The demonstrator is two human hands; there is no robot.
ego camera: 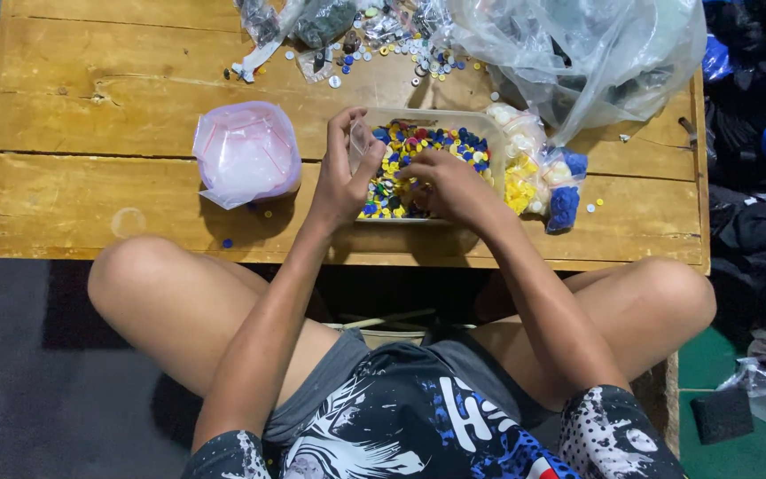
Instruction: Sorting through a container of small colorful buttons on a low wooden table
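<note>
A clear plastic tub (489, 124) sits on the low wooden table (90, 191), full of small yellow, blue and red buttons (441, 142). My left hand (343, 173) rests on the tub's left rim and pinches a small clear plastic bag (361, 137) between thumb and fingers. Over the tub's middle, my right hand (445, 182) reaches into the buttons with its fingers curled down; whether it grips any is hidden.
A pink-white filled zip bag (246, 155) lies left of the tub. Small bags of yellow, white and blue buttons (538, 177) lie to its right. A large clear plastic bag (587, 53) and loose scattered buttons (374, 49) cover the far edge. Clothes are piled at right.
</note>
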